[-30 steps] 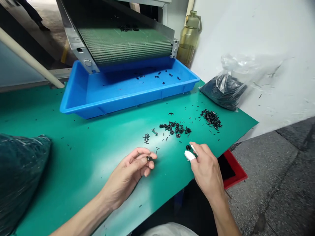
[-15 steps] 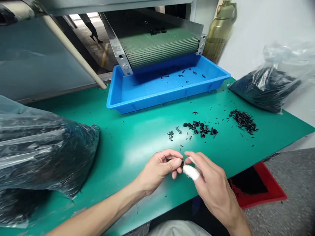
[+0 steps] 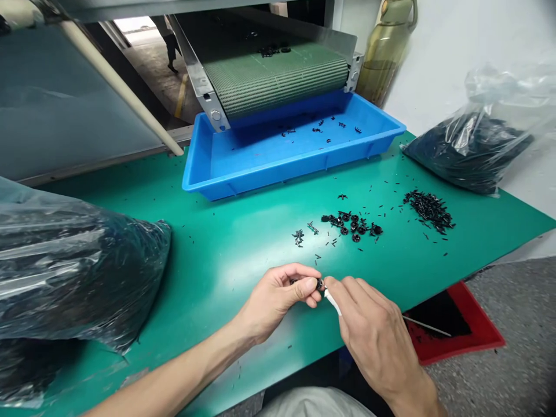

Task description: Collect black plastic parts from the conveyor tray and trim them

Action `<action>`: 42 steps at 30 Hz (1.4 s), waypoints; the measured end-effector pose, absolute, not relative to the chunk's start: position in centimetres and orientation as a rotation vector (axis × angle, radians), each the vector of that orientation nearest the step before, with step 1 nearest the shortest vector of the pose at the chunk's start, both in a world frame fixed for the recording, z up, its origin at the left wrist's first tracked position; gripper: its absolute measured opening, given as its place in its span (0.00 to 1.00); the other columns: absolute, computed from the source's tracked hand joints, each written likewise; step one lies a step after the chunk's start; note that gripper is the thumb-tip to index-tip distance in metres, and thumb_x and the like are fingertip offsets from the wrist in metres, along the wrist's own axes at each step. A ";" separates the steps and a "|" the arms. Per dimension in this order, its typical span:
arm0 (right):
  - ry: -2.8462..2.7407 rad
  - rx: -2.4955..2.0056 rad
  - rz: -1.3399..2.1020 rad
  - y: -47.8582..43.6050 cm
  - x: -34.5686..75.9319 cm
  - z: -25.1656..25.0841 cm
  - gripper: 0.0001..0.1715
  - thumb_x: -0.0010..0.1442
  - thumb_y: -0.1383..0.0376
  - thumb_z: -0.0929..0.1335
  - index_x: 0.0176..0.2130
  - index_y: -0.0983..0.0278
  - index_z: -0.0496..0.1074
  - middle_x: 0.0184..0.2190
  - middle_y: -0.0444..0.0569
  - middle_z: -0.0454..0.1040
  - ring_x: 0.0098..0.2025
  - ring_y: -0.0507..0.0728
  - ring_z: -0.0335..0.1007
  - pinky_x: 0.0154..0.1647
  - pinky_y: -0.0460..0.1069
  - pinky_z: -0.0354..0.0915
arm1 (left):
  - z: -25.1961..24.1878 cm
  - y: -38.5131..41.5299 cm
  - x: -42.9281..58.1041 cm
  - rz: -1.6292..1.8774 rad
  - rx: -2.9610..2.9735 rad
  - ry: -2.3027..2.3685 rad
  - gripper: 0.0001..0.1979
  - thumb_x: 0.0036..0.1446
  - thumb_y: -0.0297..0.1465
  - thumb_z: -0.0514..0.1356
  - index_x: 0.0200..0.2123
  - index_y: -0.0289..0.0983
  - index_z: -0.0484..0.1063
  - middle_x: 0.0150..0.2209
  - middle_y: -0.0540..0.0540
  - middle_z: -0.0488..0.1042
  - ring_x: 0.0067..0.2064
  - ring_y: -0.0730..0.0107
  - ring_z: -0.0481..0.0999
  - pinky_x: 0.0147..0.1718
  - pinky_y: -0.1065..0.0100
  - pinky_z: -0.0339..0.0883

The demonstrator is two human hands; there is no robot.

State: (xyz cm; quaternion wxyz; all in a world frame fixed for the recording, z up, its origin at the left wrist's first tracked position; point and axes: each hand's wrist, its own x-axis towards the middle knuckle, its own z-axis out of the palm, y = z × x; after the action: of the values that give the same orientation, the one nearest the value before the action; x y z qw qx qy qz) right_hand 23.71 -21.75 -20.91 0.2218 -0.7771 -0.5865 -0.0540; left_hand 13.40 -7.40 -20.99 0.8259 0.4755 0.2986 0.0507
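My left hand (image 3: 280,298) pinches a small black plastic part (image 3: 320,284) between thumb and forefinger, just above the green table mat (image 3: 217,260). My right hand (image 3: 373,336), with a white cot on one fingertip, meets it at that same part with fingers pinched together. Beyond the hands lies a cluster of small black round parts (image 3: 351,223). A second pile of thin black pins (image 3: 428,208) sits further right. Loose pins are scattered around both.
A blue tray (image 3: 208,174) with a few black parts stands under the end of a green conveyor belt (image 3: 273,75). Plastic bags of black parts lie at left (image 3: 73,278) and right (image 3: 469,150). A red bin (image 3: 473,336) sits below the table's edge, an olive bottle (image 3: 386,46) behind.
My right hand left the table and came to my left hand, and both now pinch the same small part. The camera view swung left, bringing the left bag into sight.
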 end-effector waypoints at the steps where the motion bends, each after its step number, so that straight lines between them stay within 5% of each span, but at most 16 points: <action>1: -1.605 -2.168 -0.151 -21.7 23.4 -21.1 0.17 0.65 0.75 0.56 0.45 0.65 0.69 0.28 0.47 0.68 0.29 0.57 0.64 0.31 0.51 0.55 | -21.0 -7.4 13.4 0.116 1.031 0.641 0.12 0.51 0.35 0.68 0.36 0.34 0.77 0.26 0.47 0.78 0.28 0.74 0.73 0.34 0.69 0.66; 10: -1.099 -2.171 0.260 -20.0 22.0 -21.6 0.14 0.63 0.74 0.57 0.37 0.62 0.68 0.26 0.45 0.72 0.25 0.54 0.67 0.25 0.47 0.53 | -21.2 -8.0 13.6 0.262 1.140 0.739 0.13 0.52 0.37 0.67 0.39 0.35 0.76 0.29 0.48 0.78 0.31 0.73 0.75 0.37 0.69 0.68; 15: -0.934 -2.334 0.010 -19.9 27.5 -21.6 0.12 0.66 0.65 0.61 0.46 0.65 0.70 0.37 0.52 0.74 0.34 0.57 0.68 0.32 0.49 0.56 | -21.4 -7.7 13.6 0.227 1.022 0.698 0.14 0.55 0.36 0.65 0.43 0.36 0.76 0.34 0.47 0.78 0.33 0.74 0.74 0.38 0.71 0.69; 20: -0.933 -2.540 -0.035 -18.8 30.8 -21.8 0.07 0.63 0.68 0.64 0.40 0.65 0.72 0.33 0.51 0.72 0.31 0.55 0.65 0.28 0.48 0.51 | -20.9 -7.4 13.8 0.208 0.902 0.623 0.08 0.58 0.34 0.63 0.37 0.35 0.75 0.39 0.45 0.76 0.35 0.74 0.73 0.34 0.72 0.68; 27: -1.065 -2.091 0.145 -20.1 25.9 -20.7 0.05 0.64 0.66 0.64 0.37 0.60 0.71 0.31 0.43 0.70 0.31 0.52 0.65 0.32 0.46 0.58 | -21.0 -7.6 13.8 0.141 0.963 0.570 0.12 0.59 0.37 0.62 0.42 0.35 0.72 0.37 0.45 0.76 0.33 0.74 0.72 0.30 0.72 0.63; 34: -1.258 -1.917 0.267 -20.9 23.4 -20.0 0.14 0.66 0.71 0.59 0.43 0.62 0.71 0.33 0.45 0.68 0.31 0.51 0.65 0.32 0.45 0.61 | -21.7 -7.3 13.6 0.113 0.906 0.512 0.11 0.56 0.37 0.64 0.35 0.33 0.74 0.28 0.49 0.73 0.26 0.80 0.66 0.28 0.73 0.57; 42: -1.626 -2.072 -0.084 -21.8 24.5 -20.6 0.19 0.65 0.74 0.56 0.48 0.66 0.70 0.30 0.48 0.67 0.30 0.55 0.62 0.31 0.49 0.56 | -21.5 -7.4 13.7 0.103 0.959 0.540 0.14 0.56 0.39 0.64 0.35 0.33 0.73 0.30 0.47 0.74 0.29 0.77 0.68 0.29 0.72 0.60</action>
State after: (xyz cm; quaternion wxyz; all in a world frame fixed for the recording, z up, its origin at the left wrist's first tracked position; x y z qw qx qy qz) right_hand 24.47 -21.77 -20.65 0.2506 -0.7613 -0.5972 -0.0310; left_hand 13.70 -7.42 -21.51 0.8511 0.4555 0.2565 0.0488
